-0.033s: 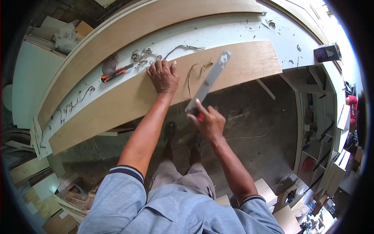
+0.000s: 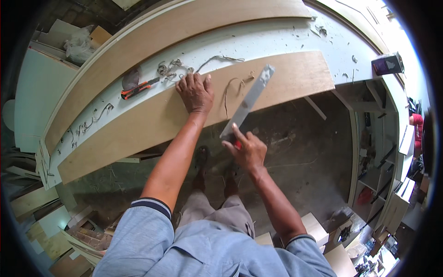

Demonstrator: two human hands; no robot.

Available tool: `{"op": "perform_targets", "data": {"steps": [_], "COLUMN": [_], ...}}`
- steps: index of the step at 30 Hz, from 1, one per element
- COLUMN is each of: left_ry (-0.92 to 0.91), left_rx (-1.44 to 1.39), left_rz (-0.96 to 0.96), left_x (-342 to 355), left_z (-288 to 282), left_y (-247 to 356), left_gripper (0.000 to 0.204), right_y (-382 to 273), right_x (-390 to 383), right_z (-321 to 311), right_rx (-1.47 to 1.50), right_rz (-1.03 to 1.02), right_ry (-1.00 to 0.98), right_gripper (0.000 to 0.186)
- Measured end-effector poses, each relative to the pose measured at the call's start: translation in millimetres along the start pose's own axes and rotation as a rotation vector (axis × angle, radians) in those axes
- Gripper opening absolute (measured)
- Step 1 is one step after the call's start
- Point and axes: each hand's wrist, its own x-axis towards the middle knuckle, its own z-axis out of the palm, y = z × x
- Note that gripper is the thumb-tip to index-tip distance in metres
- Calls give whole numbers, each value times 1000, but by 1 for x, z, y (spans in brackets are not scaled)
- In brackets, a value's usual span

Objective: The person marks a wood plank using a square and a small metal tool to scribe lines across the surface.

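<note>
A long plywood board (image 2: 134, 124) with a curved far edge lies along the near side of the white bench. Over its far edge curl the fingers of my left hand (image 2: 196, 94), the palm pressing on its face. In my right hand (image 2: 250, 150) is a flat grey metal-bladed tool (image 2: 249, 99) with a red handle, index finger stretched along the blade. The blade slants across the board's near edge, tip up and to the right; whether it touches the wood I cannot tell. Thin curled strips (image 2: 235, 84) lie on the board left of the blade.
Past the board, an orange-and-black utility knife (image 2: 138, 88) and curled shavings (image 2: 168, 69) lie on the white bench top (image 2: 277, 39). Another plywood piece (image 2: 184, 23) runs behind them. A dark box (image 2: 387, 63) stands at the right corner. Open cabinet frames (image 2: 369, 138) stand at right.
The tool and my right hand have shifted very slightly. My left hand stays on the board, and the whole view has moved a little.
</note>
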Motion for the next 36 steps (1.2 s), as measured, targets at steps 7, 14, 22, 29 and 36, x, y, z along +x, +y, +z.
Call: {"op": "perform_targets", "data": {"steps": [7, 14, 22, 29, 36], "left_ry": [19, -26, 40, 26, 180], "left_rx": [-40, -60, -13, -75, -249], "left_rz": [3, -34, -29, -122, -23], "left_x": [-3, -5, -6, -6, -7], "left_z": [1, 2, 2, 9, -10], "left_y": [-3, -3, -3, -8, -25], "left_gripper": [37, 37, 39, 42, 31], "right_y": [-20, -39, -62, -78, -82], "right_x": [-9, -13, -15, -24, -19], "right_z": [10, 17, 19, 39, 40], "right_rx": [-4, -17, 40, 113, 81], "right_rz": [28, 18, 12, -5, 44], "right_ry": [49, 109, 84, 25, -6], "right_gripper": [67, 68, 67, 65, 64]}}
